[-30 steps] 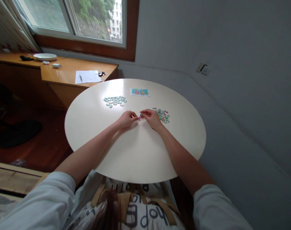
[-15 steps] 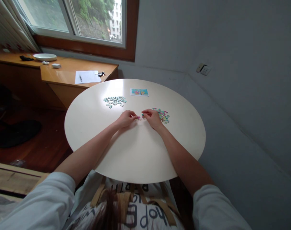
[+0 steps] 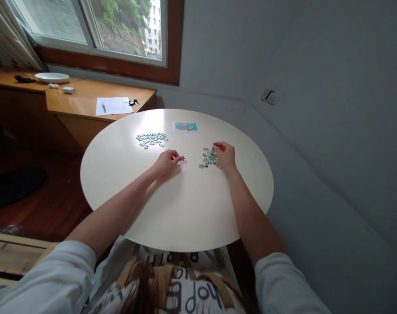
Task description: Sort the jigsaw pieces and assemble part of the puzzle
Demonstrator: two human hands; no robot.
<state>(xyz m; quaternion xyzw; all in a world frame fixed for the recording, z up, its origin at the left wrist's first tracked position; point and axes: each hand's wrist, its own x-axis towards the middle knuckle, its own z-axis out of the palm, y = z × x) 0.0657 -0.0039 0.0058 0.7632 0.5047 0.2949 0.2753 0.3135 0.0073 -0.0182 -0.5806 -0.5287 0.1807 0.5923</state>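
My left hand [image 3: 165, 160] rests on the round white table [image 3: 172, 209] and pinches a small pink puzzle piece [image 3: 182, 158] at its fingertips. My right hand [image 3: 225, 154] lies over the colourful pile of loose puzzle pieces [image 3: 209, 158] to the right, fingers curled and pinched at the pile's far edge; whether they hold a piece is hidden. A second pile of pale teal pieces [image 3: 152, 139] lies further back on the left. A small printed picture card [image 3: 185, 127] lies flat near the table's far edge.
A wooden desk [image 3: 83, 107] stands behind the table on the left with a sheet of paper and pen [image 3: 113, 105], a white plate [image 3: 52, 77] and small items. A window is above it. A grey wall with a socket [image 3: 270, 96] runs along the right.
My right hand has left the pink piece and moved right and back onto the colourful pile. My left hand stays put, still pinching the pink piece. The view has shifted slightly.
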